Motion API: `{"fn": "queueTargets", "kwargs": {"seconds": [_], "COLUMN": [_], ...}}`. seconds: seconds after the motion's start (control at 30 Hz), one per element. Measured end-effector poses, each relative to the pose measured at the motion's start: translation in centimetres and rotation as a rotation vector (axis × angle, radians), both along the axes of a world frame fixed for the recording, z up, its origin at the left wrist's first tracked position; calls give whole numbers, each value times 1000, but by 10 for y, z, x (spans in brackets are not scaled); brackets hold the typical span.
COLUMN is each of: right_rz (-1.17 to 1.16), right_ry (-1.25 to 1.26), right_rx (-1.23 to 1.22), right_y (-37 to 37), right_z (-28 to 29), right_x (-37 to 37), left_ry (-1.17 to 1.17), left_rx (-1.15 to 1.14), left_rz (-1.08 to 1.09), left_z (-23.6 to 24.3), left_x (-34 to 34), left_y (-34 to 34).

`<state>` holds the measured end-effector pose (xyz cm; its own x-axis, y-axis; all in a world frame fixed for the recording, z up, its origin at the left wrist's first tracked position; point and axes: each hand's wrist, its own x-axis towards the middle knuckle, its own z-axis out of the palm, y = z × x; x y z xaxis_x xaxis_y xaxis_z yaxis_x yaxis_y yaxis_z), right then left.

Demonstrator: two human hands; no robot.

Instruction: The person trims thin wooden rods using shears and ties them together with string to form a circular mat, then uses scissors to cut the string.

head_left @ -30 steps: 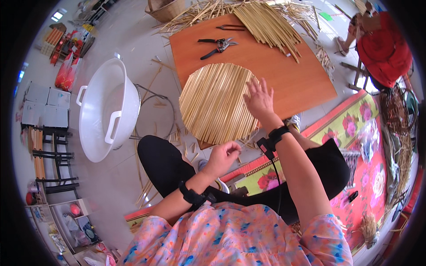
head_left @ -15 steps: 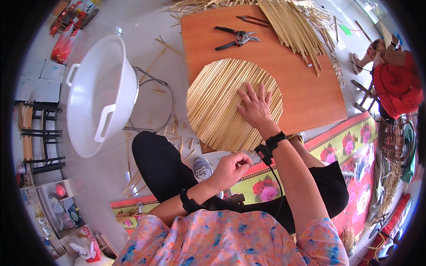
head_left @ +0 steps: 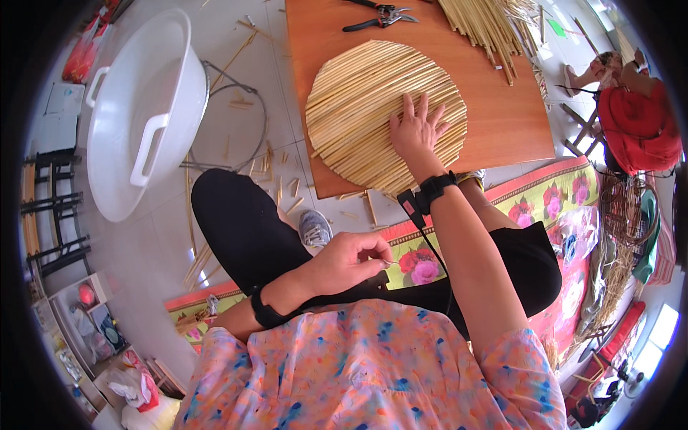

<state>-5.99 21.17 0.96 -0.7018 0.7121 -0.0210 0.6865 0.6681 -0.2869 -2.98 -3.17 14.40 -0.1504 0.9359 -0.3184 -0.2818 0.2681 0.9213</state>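
Observation:
A round mat of straw-coloured reed stalks lies flat on the orange-brown wooden board, its near edge reaching the board's front edge. My right hand rests palm down on the mat's right half, fingers spread. Lower down, over my lap, my left hand is closed in a pinch between thumb and forefinger. A thin, pale needle-like thing sticks out from its fingertips; the rest of it is hidden.
Pruning shears and a bundle of reed stalks lie on the board's far part. A large white two-handled basin leans at the left beside a wire ring. Cut stalk bits litter the floor. A red bag is at the right.
The mat has turned clockwise, so its stalks now run flatter across, and shifted slightly right under my right hand. My left hand keeps its pinch. The whole view has tilted downward.

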Motion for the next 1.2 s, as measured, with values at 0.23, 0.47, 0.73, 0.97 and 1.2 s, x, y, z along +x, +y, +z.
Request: {"fn": "queueTargets", "kwargs": {"seconds": [0.23,0.47,0.73,0.97,1.2], "right_rz": [-130,-168,-435,-742,-732], "right_ry": [-121,-156,465,457,289], "right_rx": [-144,-342,-371,-1144,-1315], "right_y": [-23,-12,-10,-68,-75], "right_z": [13,27,56,46,1], "right_x": [-18,-22,53,138,125], "left_ry": [35,48,162,158,-44], "left_rx": [-33,-46,61,68,48], "left_rz": [114,212,63,-78,7], "left_z": [16,29,2,-24,-34], "left_x": [-1,0,31,53,49], "left_y": [-38,-58,-47,-23,-20]}}
